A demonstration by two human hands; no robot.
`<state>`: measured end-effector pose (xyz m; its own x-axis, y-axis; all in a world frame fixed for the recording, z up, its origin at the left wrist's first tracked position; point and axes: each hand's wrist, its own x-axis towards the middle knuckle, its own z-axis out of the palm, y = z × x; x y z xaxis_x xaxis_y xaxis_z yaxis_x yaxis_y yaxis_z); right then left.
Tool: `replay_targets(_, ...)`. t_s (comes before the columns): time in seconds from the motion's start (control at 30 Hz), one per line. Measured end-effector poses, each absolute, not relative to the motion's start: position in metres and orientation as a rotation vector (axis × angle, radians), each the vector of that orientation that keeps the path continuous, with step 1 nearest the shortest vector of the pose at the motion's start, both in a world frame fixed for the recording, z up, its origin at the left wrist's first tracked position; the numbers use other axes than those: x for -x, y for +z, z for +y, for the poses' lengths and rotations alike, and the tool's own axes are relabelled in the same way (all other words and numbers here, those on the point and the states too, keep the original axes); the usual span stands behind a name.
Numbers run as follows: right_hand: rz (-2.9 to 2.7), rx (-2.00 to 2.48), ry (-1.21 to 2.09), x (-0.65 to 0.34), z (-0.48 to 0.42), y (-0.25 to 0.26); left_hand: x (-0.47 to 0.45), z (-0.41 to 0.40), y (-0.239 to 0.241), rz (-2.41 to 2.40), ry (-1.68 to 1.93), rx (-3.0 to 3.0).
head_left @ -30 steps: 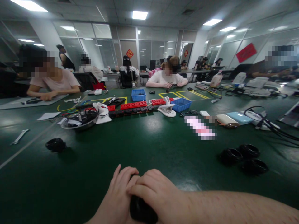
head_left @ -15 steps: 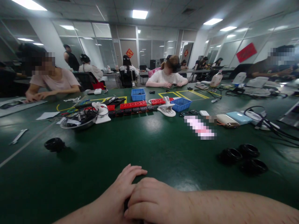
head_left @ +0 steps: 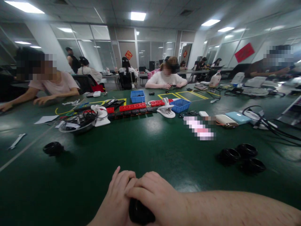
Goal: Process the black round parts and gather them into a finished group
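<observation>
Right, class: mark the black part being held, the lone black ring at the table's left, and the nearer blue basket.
held black part (head_left: 139, 212): head view, exposed dark side.
lone black ring (head_left: 53, 147): head view, top face.
nearer blue basket (head_left: 180, 108): head view, front wall.

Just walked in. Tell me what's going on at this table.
The person wearing the camera has the left hand and right hand closed together around a small black round part at the near edge of the green table. Three similar black rings lie to the right, and one more black piece lies to the left. Other people sit across the table, busy with their own items.
</observation>
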<state>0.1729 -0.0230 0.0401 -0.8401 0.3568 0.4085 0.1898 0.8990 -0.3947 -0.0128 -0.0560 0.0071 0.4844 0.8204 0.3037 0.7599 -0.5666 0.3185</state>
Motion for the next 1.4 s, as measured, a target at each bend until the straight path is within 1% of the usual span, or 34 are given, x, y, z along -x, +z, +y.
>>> replay_targets(0.13, -2.492, 0.387, 0.466, -0.172, -0.025, 0.043, 0.010, -0.058, 0.008, 1.354, 0.637, -2.593)
replay_targets(0.27, -2.447, 0.302, 0.480, -0.174, -0.024, 0.047, 0.003, -0.052, 0.026, 1.298, 0.561, -2.443)
replay_targets(0.4, -2.366, 0.124, 0.492, -0.175, -0.021, 0.048, 0.004, -0.044, 0.043, 1.114, 0.478, -2.332)
replay_targets(0.57, -2.506, -0.034, 0.520, -0.173, -0.019, 0.046, 0.019, -0.039, 0.041, 0.978, 0.260, -2.411)
replay_targets(0.63, -2.550, -0.047, 0.520, -0.172, -0.019, 0.045, 0.021, -0.038, 0.040, 0.963, 0.233, -2.444)
replay_targets(0.8, -2.514, 0.098, 0.429, -0.173, -0.019, 0.042, 0.016, -0.040, 0.037, 1.021, 0.260, -2.515)
replay_targets(0.97, -2.543, 0.334, 0.414, -0.173, -0.021, 0.041, 0.015, -0.050, 0.017, 1.222, 0.434, -2.624)
replay_targets(1.1, -2.530, 0.399, 0.420, -0.172, -0.024, 0.042, 0.016, -0.055, 0.006, 1.256, 0.445, -2.638)
replay_targets(1.23, -2.519, 0.379, 0.448, -0.173, -0.024, 0.044, 0.013, -0.054, 0.012, 1.256, 0.510, -2.621)
replay_targets(1.3, -2.509, 0.293, 0.451, -0.173, -0.022, 0.045, 0.011, -0.053, 0.018, 1.216, 0.541, -2.593)
replay_targets(1.4, -2.525, 0.106, 0.434, -0.172, -0.020, 0.044, 0.011, -0.049, 0.029, 1.109, 0.457, -2.516)
